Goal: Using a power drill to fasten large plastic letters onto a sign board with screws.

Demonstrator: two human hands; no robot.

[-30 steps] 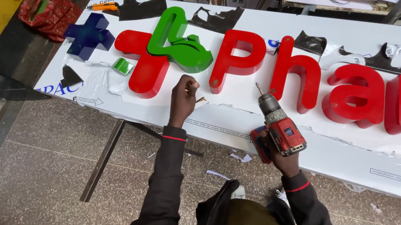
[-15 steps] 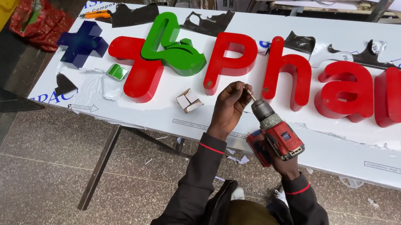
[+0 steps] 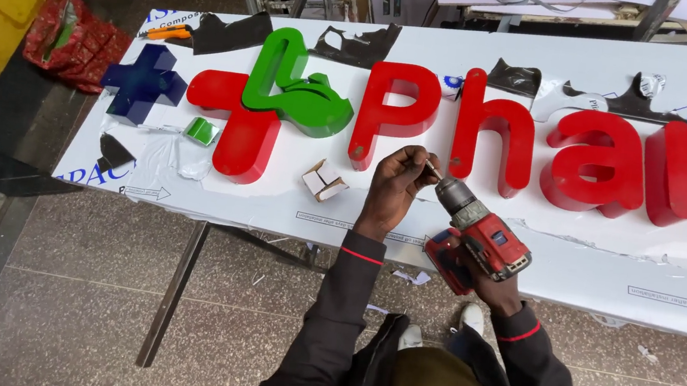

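Observation:
My right hand (image 3: pixel 494 290) grips a red and black cordless drill (image 3: pixel 477 234) by its handle, the chuck pointing up and left. My left hand (image 3: pixel 397 184) pinches something small, probably a screw, at the tip of the drill's bit (image 3: pixel 431 169). Both hands hover over the white sign panel (image 3: pixel 595 256), just below a gap between two raised red letters (image 3: pixel 488 132). A small open cardboard box (image 3: pixel 324 180) lies on the panel to the left of my left hand.
Raised red cross (image 3: pixel 236 116), green shape (image 3: pixel 294 93) and blue cross (image 3: pixel 141 91) sit at the panel's left. Orange cutter (image 3: pixel 168 31) and black scraps lie at the back edge. A red bag (image 3: pixel 72 41) and yellow surface are at far left. Stone floor lies below.
My left hand moved right from the panel's front left, near the small box, to the drill's bit. The drill stayed in my right hand and tilted slightly.

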